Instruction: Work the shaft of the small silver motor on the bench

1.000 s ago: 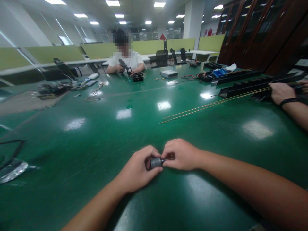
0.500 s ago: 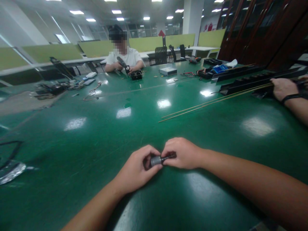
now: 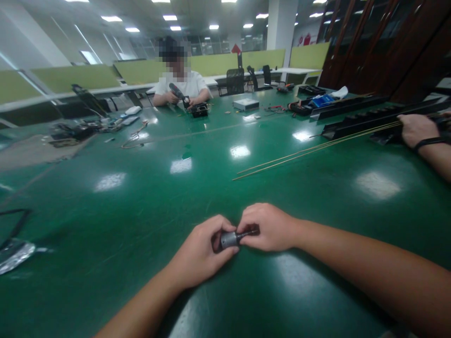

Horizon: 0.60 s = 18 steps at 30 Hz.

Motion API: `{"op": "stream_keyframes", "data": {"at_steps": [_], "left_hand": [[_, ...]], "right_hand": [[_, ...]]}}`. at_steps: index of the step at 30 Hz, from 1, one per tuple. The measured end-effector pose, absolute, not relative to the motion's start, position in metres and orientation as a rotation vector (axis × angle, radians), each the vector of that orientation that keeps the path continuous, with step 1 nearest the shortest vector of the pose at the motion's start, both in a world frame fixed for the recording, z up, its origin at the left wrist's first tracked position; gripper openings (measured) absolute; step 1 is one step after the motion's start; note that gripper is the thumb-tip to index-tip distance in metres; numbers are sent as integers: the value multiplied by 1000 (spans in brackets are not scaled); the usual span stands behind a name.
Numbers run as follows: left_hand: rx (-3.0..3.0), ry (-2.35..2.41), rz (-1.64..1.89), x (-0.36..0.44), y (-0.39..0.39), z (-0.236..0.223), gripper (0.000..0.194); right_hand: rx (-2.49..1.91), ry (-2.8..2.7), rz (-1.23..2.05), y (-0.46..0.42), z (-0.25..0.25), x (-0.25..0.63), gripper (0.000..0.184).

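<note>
Low in the middle of the head view, a short grey metal cylinder [image 3: 229, 240] lies on its side between my two hands. My left hand [image 3: 199, 253] is closed around it, thumb on the near side and fingers on the far side. A thin dark shaft [image 3: 251, 232] runs out of the cylinder's right end. My right hand [image 3: 269, 227] pinches this shaft close to the cylinder with thumb and fingertips. The curled right fingers partly cover the shaft, and the cylinder's left end is in shadow inside my left hand.
Two long thin brass-coloured rods [image 3: 282, 159] reach across the green table [image 3: 141, 225] from another person's hand [image 3: 419, 131] at right. Black metal rails [image 3: 352, 126] lie there. A person [image 3: 181, 87] opposite holds a power drill [image 3: 179, 92]. Clutter [image 3: 75, 129] lies far left.
The cylinder has turned slightly, and a small dark hole now shows on its side. Both hands appear slightly lower in view, keeping their grip. The rods have barely moved.
</note>
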State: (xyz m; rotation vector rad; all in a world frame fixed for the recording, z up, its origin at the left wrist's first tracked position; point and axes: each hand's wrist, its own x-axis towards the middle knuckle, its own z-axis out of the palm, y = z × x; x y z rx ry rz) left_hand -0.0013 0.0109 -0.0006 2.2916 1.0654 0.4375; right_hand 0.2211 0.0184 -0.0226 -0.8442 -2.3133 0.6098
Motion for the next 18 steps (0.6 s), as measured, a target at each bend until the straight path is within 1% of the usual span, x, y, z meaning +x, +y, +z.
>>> {"op": "stream_keyframes", "data": {"at_steps": [10, 15, 18], "left_hand": [[2286, 1049, 437, -1, 12, -1, 17], [2280, 1064, 427, -2, 10, -1, 17], [2283, 1079, 417, -2, 9, 0, 18]], "right_hand": [[-883, -2345, 614, 20, -18, 228, 10], [-901, -2386, 702, 23, -12, 240, 6], [-916, -2411, 795, 28, -7, 249, 7]]}}
